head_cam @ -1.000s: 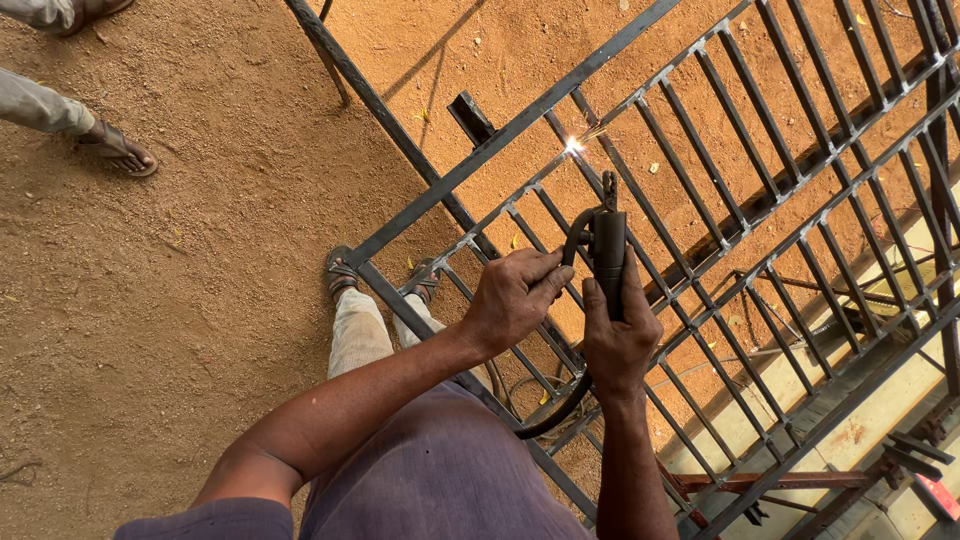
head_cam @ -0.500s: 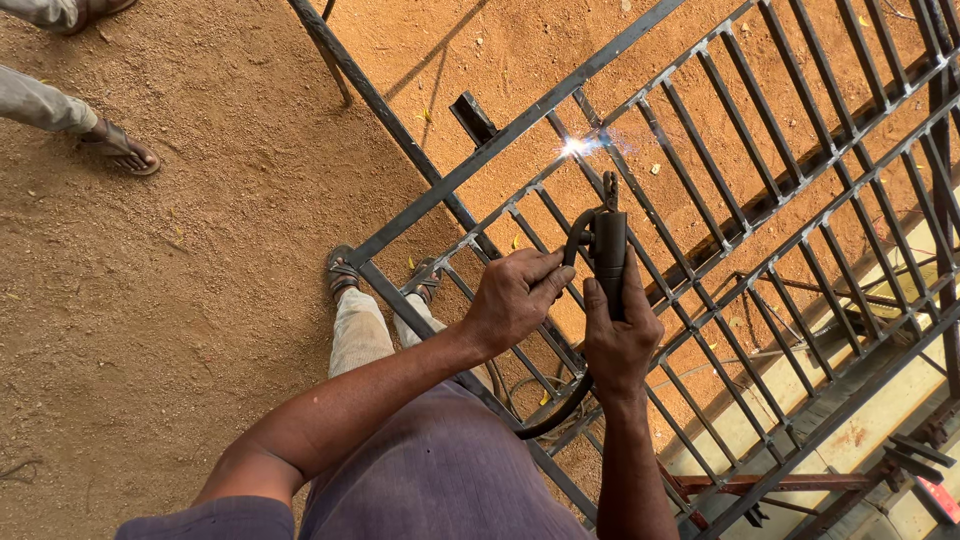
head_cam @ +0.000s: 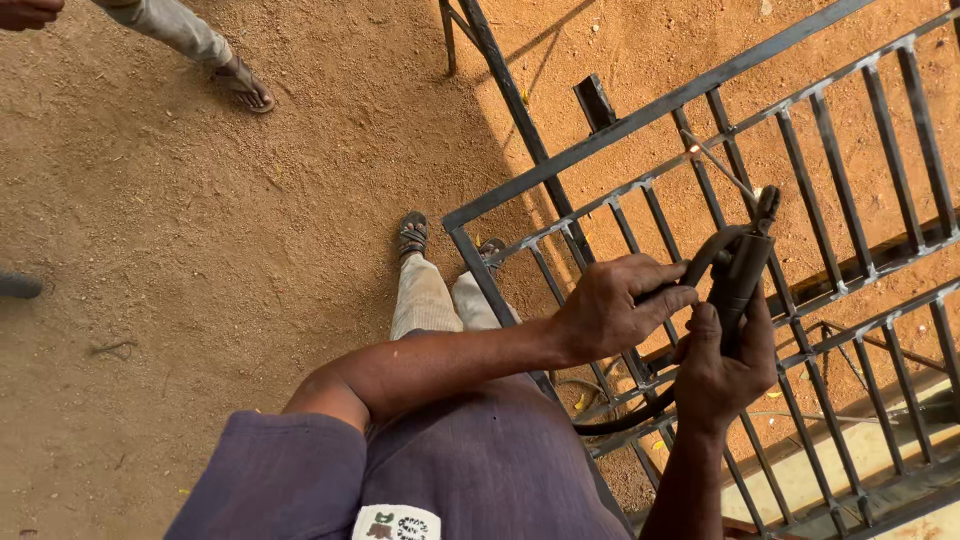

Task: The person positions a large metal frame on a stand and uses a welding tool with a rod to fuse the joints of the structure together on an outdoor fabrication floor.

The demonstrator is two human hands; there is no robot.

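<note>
Two hands (head_cam: 720, 370) grip electrode holder (head_cam: 740, 275) w/ rod (head_cam: 722, 168).

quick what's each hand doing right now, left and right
Left hand: closed, fingers curled around the black cable beside the electrode holder.
Right hand: closed, gripping the electrode holder's handle.

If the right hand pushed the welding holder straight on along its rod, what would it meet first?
Most likely the upper crossbar of the metal gate; the rod in the holder held by the right hand already seems to end there, though depth is unclear.
</note>
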